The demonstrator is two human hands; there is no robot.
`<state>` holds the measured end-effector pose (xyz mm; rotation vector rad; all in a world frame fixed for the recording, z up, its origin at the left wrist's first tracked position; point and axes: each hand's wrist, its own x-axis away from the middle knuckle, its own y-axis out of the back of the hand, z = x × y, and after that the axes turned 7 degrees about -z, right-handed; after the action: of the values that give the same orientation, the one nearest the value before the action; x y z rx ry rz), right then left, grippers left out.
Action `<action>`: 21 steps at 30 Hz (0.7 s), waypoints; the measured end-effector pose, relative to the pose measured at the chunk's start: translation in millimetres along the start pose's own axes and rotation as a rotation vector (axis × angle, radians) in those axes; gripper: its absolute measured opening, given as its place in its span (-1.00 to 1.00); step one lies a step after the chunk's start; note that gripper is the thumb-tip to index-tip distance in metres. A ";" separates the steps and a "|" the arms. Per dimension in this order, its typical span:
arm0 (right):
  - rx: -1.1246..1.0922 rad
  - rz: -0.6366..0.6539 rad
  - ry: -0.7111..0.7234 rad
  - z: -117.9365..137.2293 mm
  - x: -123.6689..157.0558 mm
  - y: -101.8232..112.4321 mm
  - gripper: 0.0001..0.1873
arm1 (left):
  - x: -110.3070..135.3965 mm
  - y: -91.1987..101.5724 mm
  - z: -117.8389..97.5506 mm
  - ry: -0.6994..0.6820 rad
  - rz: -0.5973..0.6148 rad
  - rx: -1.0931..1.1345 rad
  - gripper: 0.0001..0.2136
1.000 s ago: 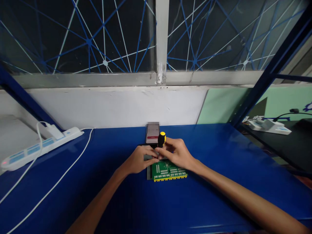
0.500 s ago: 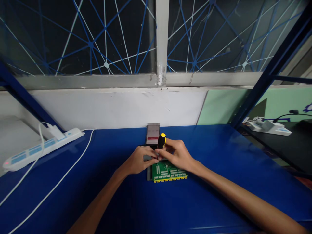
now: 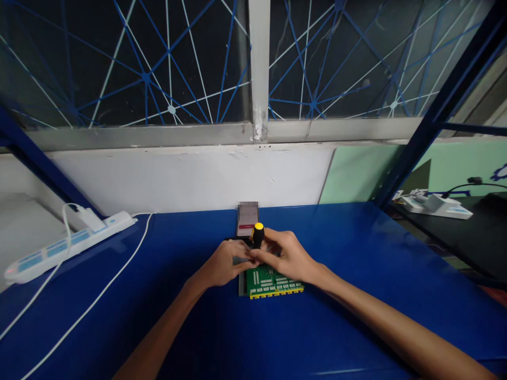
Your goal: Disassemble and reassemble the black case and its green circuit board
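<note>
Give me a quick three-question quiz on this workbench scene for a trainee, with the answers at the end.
1. True or false: the screwdriver stands roughly upright above the green circuit board.
2. Which hand grips the screwdriver's handle?
3. What lies at the far left of the view, with a white cable plugged in? A: a power strip; B: a laptop; C: a drill.
Key: 1 true; 2 the right hand; 3 A.
</note>
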<state>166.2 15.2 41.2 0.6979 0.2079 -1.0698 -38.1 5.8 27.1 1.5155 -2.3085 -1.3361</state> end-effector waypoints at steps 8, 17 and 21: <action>-0.090 -0.116 -0.038 -1.2 10.5 -9.3 -0.84 | 2.6 -3.1 4.4 -0.023 -0.032 -0.043 -0.88; -0.012 -0.165 0.025 0.5 12.3 -13.7 -0.86 | 2.7 -2.8 5.6 -0.021 -0.053 -0.043 -0.86; -0.169 -0.098 -0.030 0.3 13.0 -15.6 -0.86 | 2.0 -3.7 4.7 -0.030 -0.071 -0.026 -0.80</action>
<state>159.1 0.9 28.5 0.5239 0.3055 -1.1406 -38.8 6.7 20.9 1.5950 -2.2652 -1.4099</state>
